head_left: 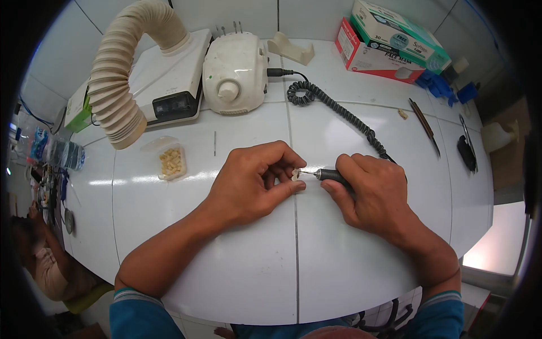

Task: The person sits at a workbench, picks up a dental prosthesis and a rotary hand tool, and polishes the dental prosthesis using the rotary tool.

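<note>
Between the thumb and fingers of my left hand [254, 181] is a small cream-coloured dental piece [295, 174], partly hidden by the fingertips. My right hand [372, 192] is wrapped round a dark rotary handpiece [333, 176], its thin metal bur [308, 173] pointing left and reaching the piece; whether it touches cannot be made out. A coiled black cord [344, 117] runs from the handpiece back to a white control unit [236, 76] with a round knob. To the left of my left hand stands a clear box [183, 173] holding several yellowish tooth-like pieces [170, 161].
A ribbed hose [110, 79] hangs over the left side from a white box unit [175, 85]. A loose thin bur [215, 143] lies mid-table. Mask boxes [389, 48], a brown pointed tool [424, 127] and a black-handled tool [467, 152] are at right. Another person [53, 263] sits far left.
</note>
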Motion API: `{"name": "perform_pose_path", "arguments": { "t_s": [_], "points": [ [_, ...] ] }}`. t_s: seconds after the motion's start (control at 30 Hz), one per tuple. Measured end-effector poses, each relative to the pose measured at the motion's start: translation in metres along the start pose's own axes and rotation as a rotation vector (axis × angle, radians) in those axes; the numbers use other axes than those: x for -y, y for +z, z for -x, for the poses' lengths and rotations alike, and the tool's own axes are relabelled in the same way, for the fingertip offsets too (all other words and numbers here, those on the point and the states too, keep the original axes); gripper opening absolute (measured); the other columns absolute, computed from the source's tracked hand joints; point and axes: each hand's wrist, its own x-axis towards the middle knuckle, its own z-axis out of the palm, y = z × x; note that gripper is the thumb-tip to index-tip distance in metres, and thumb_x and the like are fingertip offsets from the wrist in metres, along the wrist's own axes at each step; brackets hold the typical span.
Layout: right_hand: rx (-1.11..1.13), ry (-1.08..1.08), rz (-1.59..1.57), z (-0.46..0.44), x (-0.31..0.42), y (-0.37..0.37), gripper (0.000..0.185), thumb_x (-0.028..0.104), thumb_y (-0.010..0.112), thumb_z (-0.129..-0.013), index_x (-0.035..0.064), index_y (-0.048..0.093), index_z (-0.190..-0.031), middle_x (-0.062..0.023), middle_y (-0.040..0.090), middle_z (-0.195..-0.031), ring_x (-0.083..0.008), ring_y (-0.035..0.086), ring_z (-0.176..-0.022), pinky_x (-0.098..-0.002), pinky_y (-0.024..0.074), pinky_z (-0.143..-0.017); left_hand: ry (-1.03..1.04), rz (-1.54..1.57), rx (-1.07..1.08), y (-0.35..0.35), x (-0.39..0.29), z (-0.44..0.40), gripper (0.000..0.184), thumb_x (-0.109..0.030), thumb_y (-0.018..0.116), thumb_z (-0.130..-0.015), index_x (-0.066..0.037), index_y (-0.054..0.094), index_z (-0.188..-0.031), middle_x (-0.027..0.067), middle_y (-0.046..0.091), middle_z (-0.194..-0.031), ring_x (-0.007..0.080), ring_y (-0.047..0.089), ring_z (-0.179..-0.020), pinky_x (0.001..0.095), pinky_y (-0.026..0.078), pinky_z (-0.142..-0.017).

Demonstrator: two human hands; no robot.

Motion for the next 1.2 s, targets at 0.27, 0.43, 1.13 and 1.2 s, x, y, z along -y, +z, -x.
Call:
{"name": "perform_pose_path", "arguments": {
  "t_s": [0.27,0.43,1.13,1.2],
  "points": [
    [0.018,0.008,0.002,-0.0004,0.0002,0.0001,0.036,0.041,0.079,-0.103,0.0098,0.065,-0.091,-0.0046,0.058,-0.070,-0.0253,0.061,-0.058,-0.0418,0.0455,-0.053,-0.009,0.023,0.003,-0.0006,0.0018,0.0010,0.029,-0.013,0.093,-0.092,-0.002,0.079,-0.116,0.0032,0.075,-0.090,0.0090,0.067,-0.079,0.0262,0.053,-0.070],
    [0.025,0.009,0.012,-0.0006,0.0005,0.0004,0.037,0.042,0.078,-0.104,0.0097,0.065,-0.090,-0.0044,0.057,-0.070,-0.0249,0.060,-0.057,-0.0416,0.0457,-0.053,-0.003,0.022,0.005,0.0001,0.0038,0.0009,0.030,-0.013,0.093,-0.092,-0.001,0.079,-0.116,0.0032,0.076,-0.090,0.0089,0.068,-0.079,0.0258,0.053,-0.070],
    [0.031,-0.013,0.015,0.0002,-0.0002,-0.0007,0.036,0.042,0.080,-0.102,0.0102,0.066,-0.092,-0.0031,0.058,-0.072,-0.0224,0.060,-0.058,-0.0402,0.0453,-0.055,0.019,0.004,0.014,-0.0002,0.0017,0.0001,0.027,-0.011,0.092,-0.092,-0.001,0.079,-0.114,0.0040,0.076,-0.089,0.0103,0.069,-0.080,0.0263,0.054,-0.070],
    [0.024,-0.017,0.016,0.0001,0.0000,-0.0004,0.035,0.041,0.080,-0.102,0.0102,0.066,-0.092,-0.0031,0.058,-0.073,-0.0226,0.060,-0.058,-0.0403,0.0454,-0.055,0.020,0.004,0.013,-0.0002,0.0018,0.0001,0.027,-0.012,0.092,-0.092,-0.001,0.080,-0.115,0.0040,0.076,-0.089,0.0103,0.069,-0.080,0.0263,0.054,-0.070]
  ]
}}
